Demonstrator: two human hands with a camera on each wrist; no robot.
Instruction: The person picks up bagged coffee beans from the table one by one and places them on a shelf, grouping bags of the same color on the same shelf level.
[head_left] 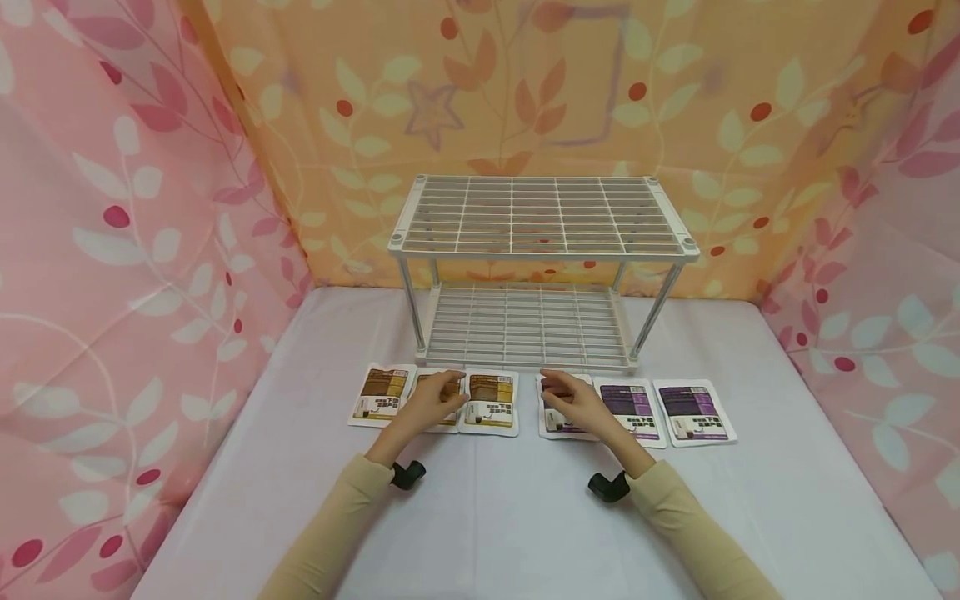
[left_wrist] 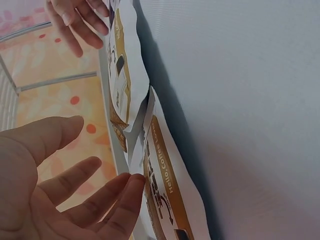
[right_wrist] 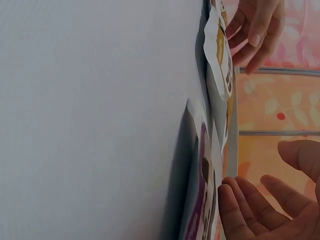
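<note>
A: Where are the hands?

B: Both are low over the row of flat packets at the near foot of the wire rack [head_left: 542,275]. The left hand [head_left: 431,402] is over the middle brown packet [head_left: 442,398], the right hand [head_left: 573,400] over the nearest purple packet [head_left: 558,414].

A: Are they gripping anything?

B: Not that I can see. In the left wrist view the fingers [left_wrist: 117,197] are long and only loosely bent, their tips just touching the packet's edge. The right wrist view shows the same: spread, relaxed fingers [right_wrist: 240,207] against the purple packet's rim. Neither hand is closed round a packet.

A: Why at the edge?

B: The packets lie flat on the white table [head_left: 525,517], so I judge an edge is the only place to get fingertips under.

A: And the layout?

B: Three brown ones sit left, slightly overlapping: the left brown packet [head_left: 382,395], the middle one, then the right brown packet [head_left: 491,402]. Three purple ones sit right, with the middle purple packet [head_left: 632,410] and the far-right purple packet [head_left: 693,412] untouched. The sorting by colour looks deliberate, with a small gap between the groups.

A: The rack?

B: It is just beyond the row, both shelves bare.
</note>
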